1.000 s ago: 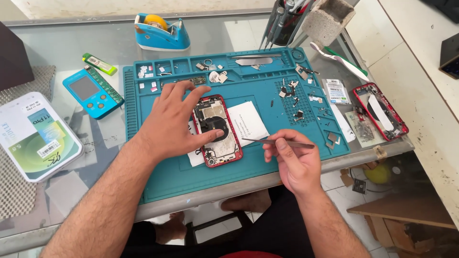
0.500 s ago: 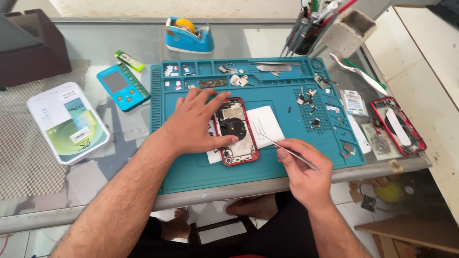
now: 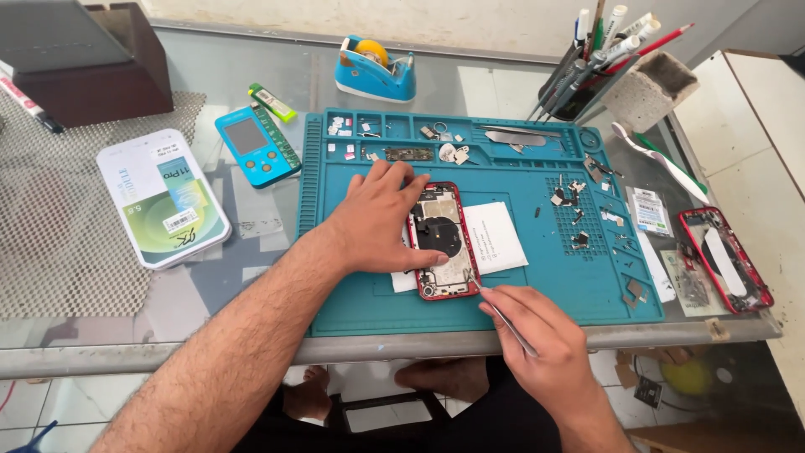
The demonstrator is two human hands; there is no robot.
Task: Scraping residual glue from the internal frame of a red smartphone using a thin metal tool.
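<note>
An opened red phone [image 3: 443,241] lies on a teal repair mat [image 3: 352,294], over a white sheet of paper [image 3: 498,236]. My left hand [image 3: 381,220] rests flat on the phone's left edge and pins it down. My right hand [image 3: 541,340] grips metal tweezers [image 3: 496,311], whose tip touches the lower right part of the phone's inside. Small screws and parts [image 3: 577,206] are scattered over the mat's right side.
A second red phone frame [image 3: 728,260] lies at the right table edge. Beyond the mat stand a blue tape dispenser [image 3: 375,70] and a pen holder [image 3: 587,67]. Left of the mat lie a blue handheld tester [image 3: 255,144] and a white box [image 3: 161,195]. A dark box [image 3: 80,59] sits far left.
The head camera view has shifted. My right hand brought the tweezers in from the right, and their tip now touches the phone's lower right. My left hand stays on the phone.
</note>
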